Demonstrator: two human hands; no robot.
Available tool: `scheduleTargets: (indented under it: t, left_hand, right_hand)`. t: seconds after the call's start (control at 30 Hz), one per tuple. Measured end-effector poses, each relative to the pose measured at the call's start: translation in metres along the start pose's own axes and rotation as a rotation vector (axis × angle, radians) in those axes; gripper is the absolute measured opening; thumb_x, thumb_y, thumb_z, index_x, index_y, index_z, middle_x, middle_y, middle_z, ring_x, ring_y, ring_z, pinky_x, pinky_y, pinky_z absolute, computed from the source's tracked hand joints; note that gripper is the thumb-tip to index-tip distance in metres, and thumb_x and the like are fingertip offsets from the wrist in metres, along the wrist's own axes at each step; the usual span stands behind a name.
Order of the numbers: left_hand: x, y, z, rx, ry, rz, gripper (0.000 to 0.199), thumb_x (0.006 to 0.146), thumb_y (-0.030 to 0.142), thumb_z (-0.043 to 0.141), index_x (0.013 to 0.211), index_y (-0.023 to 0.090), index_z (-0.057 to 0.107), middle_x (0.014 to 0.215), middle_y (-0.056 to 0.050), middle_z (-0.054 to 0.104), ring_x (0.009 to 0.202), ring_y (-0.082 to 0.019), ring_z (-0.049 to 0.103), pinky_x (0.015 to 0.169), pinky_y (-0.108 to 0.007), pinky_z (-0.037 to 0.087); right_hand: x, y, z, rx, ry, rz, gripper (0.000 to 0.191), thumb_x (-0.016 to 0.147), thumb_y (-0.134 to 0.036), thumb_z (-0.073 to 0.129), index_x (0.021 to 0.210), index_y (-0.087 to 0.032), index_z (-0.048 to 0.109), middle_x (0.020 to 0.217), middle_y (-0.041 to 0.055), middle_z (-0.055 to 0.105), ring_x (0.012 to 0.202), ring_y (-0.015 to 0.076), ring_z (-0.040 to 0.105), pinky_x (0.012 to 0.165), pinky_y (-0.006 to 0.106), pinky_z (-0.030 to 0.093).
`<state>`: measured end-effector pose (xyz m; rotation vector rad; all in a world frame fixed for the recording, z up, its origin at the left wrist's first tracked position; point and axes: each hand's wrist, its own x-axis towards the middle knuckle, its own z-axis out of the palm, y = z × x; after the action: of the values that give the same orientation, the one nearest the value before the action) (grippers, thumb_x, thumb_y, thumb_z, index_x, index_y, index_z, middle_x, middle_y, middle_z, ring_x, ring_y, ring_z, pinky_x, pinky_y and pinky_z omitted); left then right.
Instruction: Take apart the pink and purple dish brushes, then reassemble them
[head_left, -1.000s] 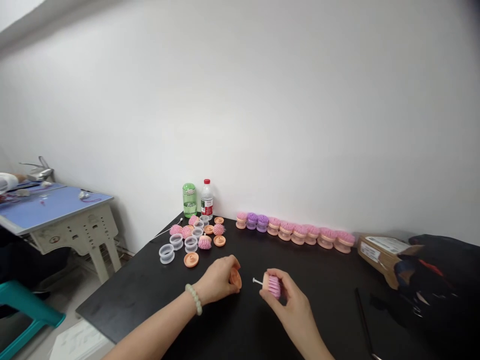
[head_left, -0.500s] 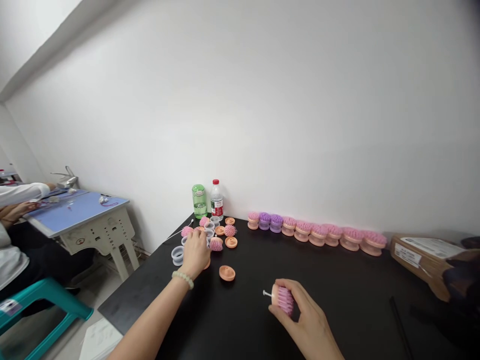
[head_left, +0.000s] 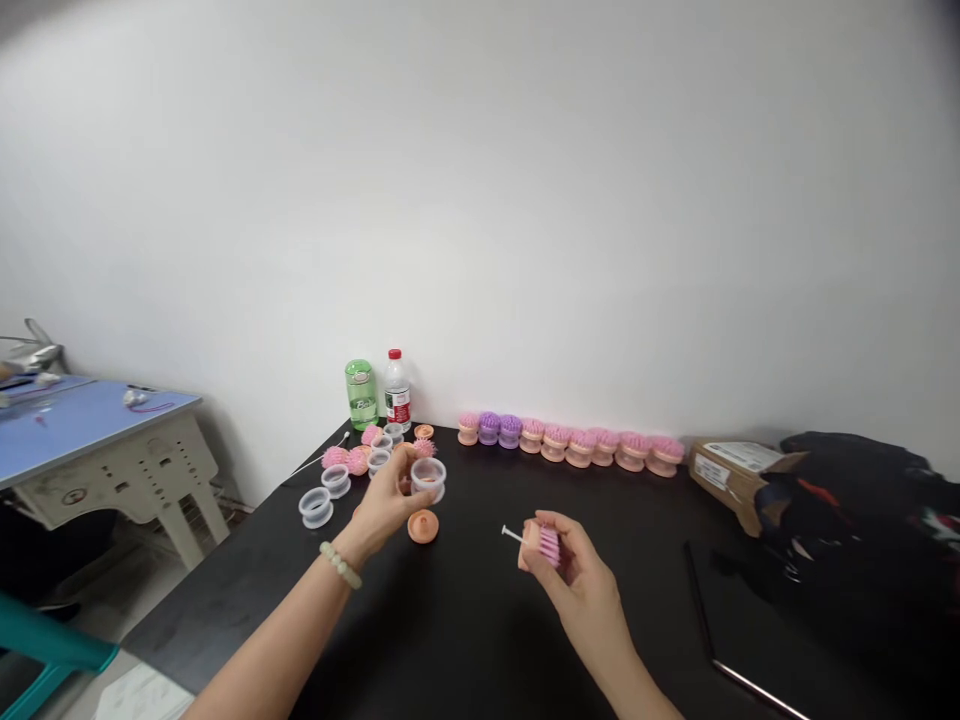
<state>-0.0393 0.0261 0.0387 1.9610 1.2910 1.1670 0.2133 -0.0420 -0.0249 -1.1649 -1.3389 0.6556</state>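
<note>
My left hand [head_left: 390,500] pinches a translucent ring [head_left: 428,478] and holds it over the black table. In my right hand [head_left: 574,570] is a pink bristle brush head [head_left: 549,545] with a peach base, tilted so that its white stem points left. Between the hands, nearer the left one, an orange disc [head_left: 423,526] lies on the table. More translucent rings [head_left: 316,507] and pink brush heads [head_left: 335,457] are scattered left of and behind my left hand. Along the wall stands a row of assembled pink and purple brushes [head_left: 555,441].
A green bottle [head_left: 362,396] and a red-capped water bottle [head_left: 397,392] stand at the back. On the right are an open cardboard box [head_left: 731,475], a black bag [head_left: 862,530] and a thin dark rod [head_left: 701,600]. A blue desk [head_left: 105,415] stands to the left.
My left hand has come up from the scattered parts with a translucent ring. The brush head in my right hand has tilted. The view has turned right, and the person on the left is mostly out of sight.
</note>
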Motion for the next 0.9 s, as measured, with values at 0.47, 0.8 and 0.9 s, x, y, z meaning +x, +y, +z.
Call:
scheduleTargets:
  t: [0.47, 0.8, 0.9]
  left_hand:
    - [-0.039, 0.025, 0.058, -0.723, -0.406, -0.022, 0.042, 0.071, 0.03, 0.084, 0.103, 0.018, 0.06, 0.099, -0.003, 0.059, 0.086, -0.017, 0.053, 0.077, -0.03, 0.042]
    - [-0.047, 0.031, 0.053, -0.965, -0.519, -0.15, 0.048, 0.065, 0.038, 0.088, 0.1, 0.015, 0.064, 0.087, -0.001, 0.059, 0.074, -0.01, 0.049, 0.066, -0.021, 0.038]
    - [-0.048, 0.029, 0.057, -1.03, -0.556, -0.302, 0.051, 0.06, 0.046, 0.089, 0.09, 0.013, 0.063, 0.075, 0.0, 0.059, 0.064, -0.008, 0.05, 0.058, -0.019, 0.039]
  right_hand:
    - [-0.008, -0.023, -0.005, -0.047, -0.057, -0.16, 0.065, 0.072, -0.034, 0.083, 0.128, -0.027, 0.052, 0.113, 0.0083, 0.073, 0.101, 0.0259, 0.072, 0.087, 0.039, 0.06]
    - [-0.016, -0.05, -0.005, -0.154, -0.178, -0.551, 0.045, 0.086, -0.046, 0.07, 0.122, -0.023, 0.058, 0.106, 0.0091, 0.068, 0.098, 0.0238, 0.068, 0.083, 0.035, 0.061]
    - [-0.013, -0.058, -0.006, -0.192, -0.251, -0.749, 0.034, 0.095, -0.024, 0.062, 0.128, -0.019, 0.055, 0.108, 0.0105, 0.071, 0.106, 0.0233, 0.065, 0.088, 0.036, 0.06]
